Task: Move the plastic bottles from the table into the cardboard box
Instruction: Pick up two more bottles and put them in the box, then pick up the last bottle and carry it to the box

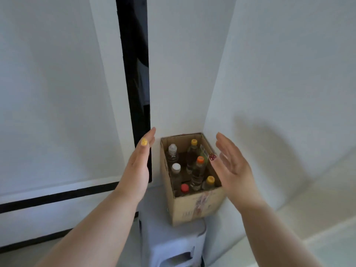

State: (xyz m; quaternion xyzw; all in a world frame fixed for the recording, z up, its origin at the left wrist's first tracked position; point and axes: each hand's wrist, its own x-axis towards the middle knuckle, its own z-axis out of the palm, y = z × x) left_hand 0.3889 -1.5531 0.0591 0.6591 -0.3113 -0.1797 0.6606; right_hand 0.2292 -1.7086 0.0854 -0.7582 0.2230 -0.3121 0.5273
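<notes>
An open cardboard box (194, 208) stands in a wall corner on a pale plastic stool (169, 241). Inside it several clear plastic bottles stand upright: one with a white cap (176, 167), one with an orange cap (200, 159), two with yellow caps (210, 179), one with a red cap (185, 187) and a clear-capped one (172, 149). My left hand (139, 166) is held flat and empty just left of the box. My right hand (231, 166) is spread and empty at the box's right side. Neither hand touches the box.
White walls meet right behind the box. A dark vertical gap (136, 83) runs down the wall left of the box, and a black strip (57, 197) crosses lower left. A light floor (317, 243) shows at bottom right.
</notes>
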